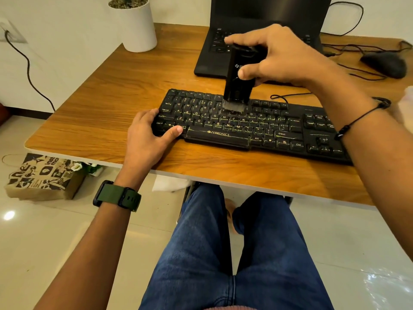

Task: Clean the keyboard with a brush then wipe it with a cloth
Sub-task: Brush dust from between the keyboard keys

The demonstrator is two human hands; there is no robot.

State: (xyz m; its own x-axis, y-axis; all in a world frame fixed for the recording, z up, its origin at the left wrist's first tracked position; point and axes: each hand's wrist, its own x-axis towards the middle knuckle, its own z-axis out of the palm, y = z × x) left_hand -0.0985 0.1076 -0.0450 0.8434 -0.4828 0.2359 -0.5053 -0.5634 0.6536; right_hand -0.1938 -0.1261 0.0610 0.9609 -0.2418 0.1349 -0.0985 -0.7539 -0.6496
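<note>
A black keyboard (263, 127) lies across the middle of the wooden table (107, 113). My right hand (274, 54) grips a black brush (238, 83) upright by its handle, its grey bristles touching the upper key rows near the keyboard's middle. My left hand (148, 130) holds the keyboard's left end, fingers curled over the edge and thumb pressed on the front keys. A pale cloth (405, 104) shows blurred at the far right edge.
A black laptop (223, 52) stands open behind the keyboard. A black mouse (384, 63) with its cable lies at the back right. A white plant pot (136, 23) stands at the back left. A paper bag (42, 177) sits on the floor under the left side.
</note>
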